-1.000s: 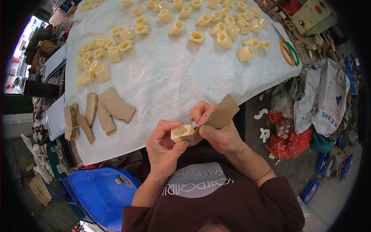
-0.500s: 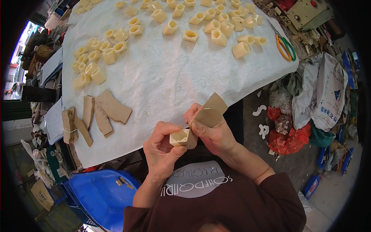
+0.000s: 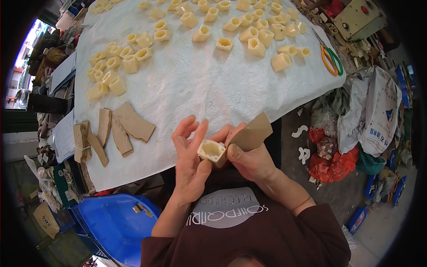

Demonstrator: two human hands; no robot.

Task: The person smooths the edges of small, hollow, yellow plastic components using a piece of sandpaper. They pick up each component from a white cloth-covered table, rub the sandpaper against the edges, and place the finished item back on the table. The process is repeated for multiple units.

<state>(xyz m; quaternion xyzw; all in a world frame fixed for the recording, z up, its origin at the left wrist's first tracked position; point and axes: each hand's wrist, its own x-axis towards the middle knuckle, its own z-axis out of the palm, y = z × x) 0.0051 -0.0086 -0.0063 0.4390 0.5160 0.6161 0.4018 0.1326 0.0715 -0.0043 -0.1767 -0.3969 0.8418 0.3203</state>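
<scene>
In front of my chest, a hollow cream-coloured block (image 3: 211,152) sits between my two hands, its open end facing up toward me. My left hand (image 3: 189,155) has its thumb against the block's lower edge and the base of its index finger along the side. The other left fingers stretch upward, apart from the block. My right hand (image 3: 252,163) pinches a curled piece of brown sandpaper (image 3: 252,134) between thumb and fingers. Its fingertips reach the far side of the block, where the contact is partly hidden.
Many similar hollow blocks (image 3: 131,63) stand on the white-covered table (image 3: 178,80). Brown strips (image 3: 121,133) lie at its left, and scissors (image 3: 330,60) with orange and green handles at its right edge. A blue plastic chair (image 3: 118,227) is below left; red bags (image 3: 331,164) lie at right.
My left fingers have lifted off the block and spread upward. The block has turned, so its open end shows more. The sandpaper has shifted slightly right and down in my right hand.
</scene>
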